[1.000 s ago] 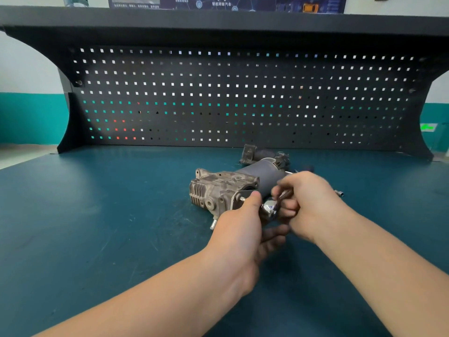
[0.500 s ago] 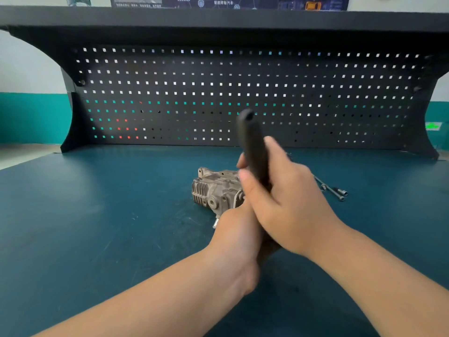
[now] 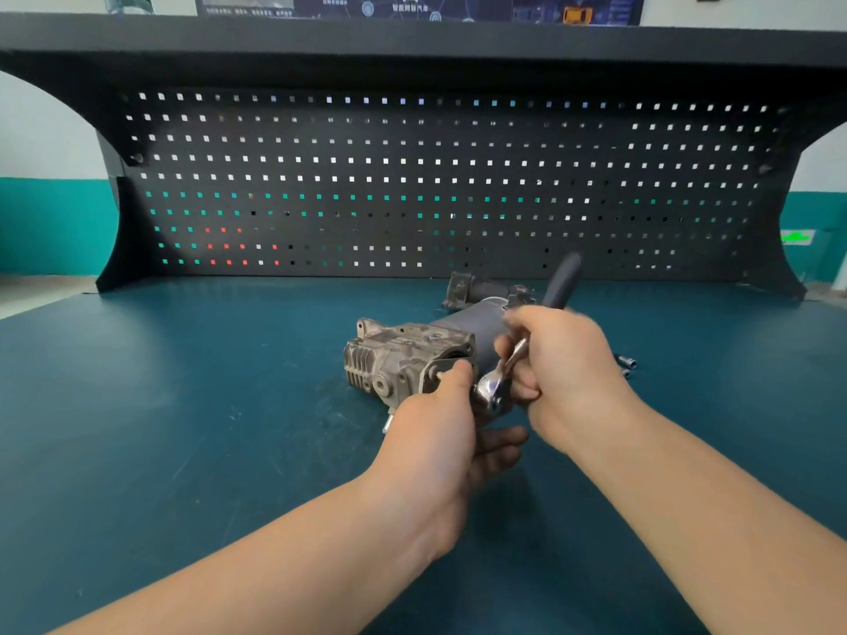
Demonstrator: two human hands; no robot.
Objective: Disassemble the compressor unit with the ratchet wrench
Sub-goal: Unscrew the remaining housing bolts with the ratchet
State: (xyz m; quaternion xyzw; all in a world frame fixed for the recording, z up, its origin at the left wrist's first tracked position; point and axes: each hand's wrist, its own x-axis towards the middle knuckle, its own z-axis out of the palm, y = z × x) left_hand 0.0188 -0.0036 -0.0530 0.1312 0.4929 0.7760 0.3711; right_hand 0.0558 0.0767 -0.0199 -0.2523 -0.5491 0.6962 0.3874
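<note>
The compressor unit, grey finned metal with a dark cylinder behind it, lies on the teal bench. My right hand grips the shaft of the ratchet wrench; its chrome head sits at the unit's near right end and its black handle points up and back. My left hand is at the unit's front right corner, thumb on the housing beside the wrench head, the other fingers curled underneath. What those fingers touch is hidden.
Loose bolts lie on the bench just right of my right hand. A black pegboard back panel stands behind the unit, with a shelf overhead.
The wrench handle has swung from upright and toward me to leaning back right, lower down. My right hand moved with it. The left hand stayed at the unit.
</note>
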